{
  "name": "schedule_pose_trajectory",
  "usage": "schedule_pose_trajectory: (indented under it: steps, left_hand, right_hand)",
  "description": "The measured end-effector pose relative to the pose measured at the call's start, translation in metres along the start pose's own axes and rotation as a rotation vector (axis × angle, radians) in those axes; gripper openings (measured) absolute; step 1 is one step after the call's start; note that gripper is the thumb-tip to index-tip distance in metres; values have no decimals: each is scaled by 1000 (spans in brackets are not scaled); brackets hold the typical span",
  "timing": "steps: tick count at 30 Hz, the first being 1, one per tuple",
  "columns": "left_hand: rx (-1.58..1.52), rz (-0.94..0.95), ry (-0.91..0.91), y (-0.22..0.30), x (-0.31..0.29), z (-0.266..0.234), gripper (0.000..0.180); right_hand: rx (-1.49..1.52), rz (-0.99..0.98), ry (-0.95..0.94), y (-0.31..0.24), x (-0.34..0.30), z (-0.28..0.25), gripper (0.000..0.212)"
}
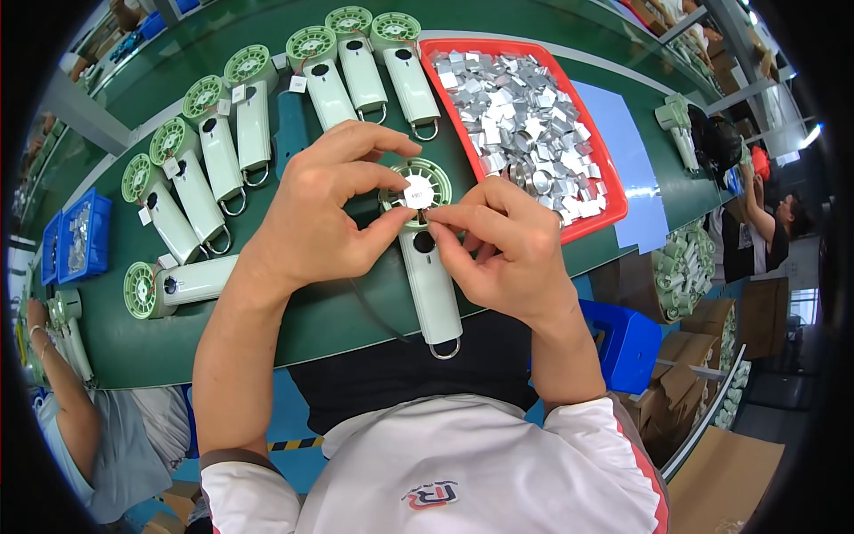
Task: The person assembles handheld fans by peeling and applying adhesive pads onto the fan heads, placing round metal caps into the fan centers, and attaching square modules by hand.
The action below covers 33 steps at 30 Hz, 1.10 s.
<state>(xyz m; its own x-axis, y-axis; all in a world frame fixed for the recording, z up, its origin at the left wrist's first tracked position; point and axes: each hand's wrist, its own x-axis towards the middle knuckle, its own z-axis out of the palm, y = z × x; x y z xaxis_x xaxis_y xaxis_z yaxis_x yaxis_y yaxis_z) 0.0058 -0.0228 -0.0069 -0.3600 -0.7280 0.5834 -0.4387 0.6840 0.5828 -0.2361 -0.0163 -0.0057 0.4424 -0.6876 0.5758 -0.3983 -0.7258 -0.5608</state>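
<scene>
A pale green handheld fan (433,294) lies in front of me, its round head away from me and its wire loop toward me. On the middle of the head sits a white piece (419,190) with small print. My left hand (329,200) curls round the left of the head, thumb and fingertips closed at its rim and by the white piece. With thumb and forefinger pinched, my right hand (507,240) touches the head's lower edge, where it meets the handle. Whatever is between those fingertips is too small to make out.
Several similar fans (227,156) stand in an arc at left and back, small white tags on wires. A red tray (614,209) of silvery pieces is right, beside a light blue sheet (623,160). Blue bins (84,236) stand far left. Other people work at both sides.
</scene>
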Motion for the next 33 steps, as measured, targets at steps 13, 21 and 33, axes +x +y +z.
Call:
schedule_pose_trajectory:
  steps: [13, 21, 33]
  left_hand:
    - [17, -4, -5, 3, 1, -1, 26]
    - [28, 20, -1, 3, 1, 0, 28]
    - [61, 38, 5, 6, 2, 0, 28]
  right_hand:
    - [-81, -127, 35, -6, -1, 5, 25]
    - [-122, -153, 6, -3, -1, 5, 25]
    - [-64, -134, 13, 19, 16, -12, 25]
